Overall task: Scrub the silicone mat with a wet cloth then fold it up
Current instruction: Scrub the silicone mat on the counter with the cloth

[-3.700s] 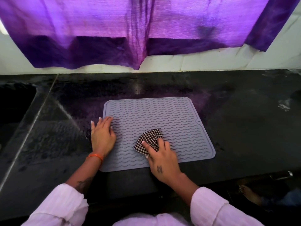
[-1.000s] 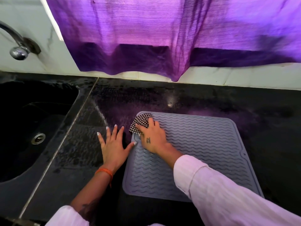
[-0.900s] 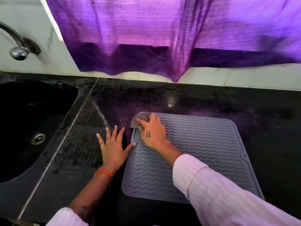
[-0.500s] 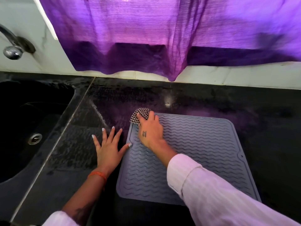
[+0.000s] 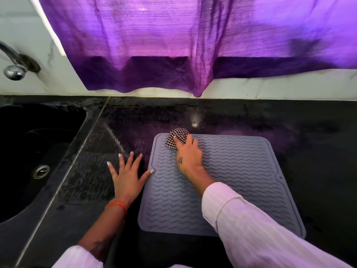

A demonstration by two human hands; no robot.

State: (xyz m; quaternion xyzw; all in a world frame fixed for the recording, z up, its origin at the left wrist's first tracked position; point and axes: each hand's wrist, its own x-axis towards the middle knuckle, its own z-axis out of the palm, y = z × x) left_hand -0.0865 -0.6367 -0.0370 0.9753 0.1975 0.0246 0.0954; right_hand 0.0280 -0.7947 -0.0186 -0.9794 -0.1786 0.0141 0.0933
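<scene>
- Pressing the checkered cloth (image 5: 177, 136) against the far left corner of the silicone mat (image 5: 241, 180), the right hand (image 5: 188, 157) has its fingers curled over the wad, just above frame centre.
- From that hand, nearly all the unscrubbed mat spreads toward the right and lower part of the frame; its long axis looks to run from upper left to lower right.
- The left hand (image 5: 126, 178) lies flat and spread on the dark counter (image 5: 318, 151), only its thumb tip touching the mat's left edge.
- The right hand is nearer the remaining surface.
</scene>
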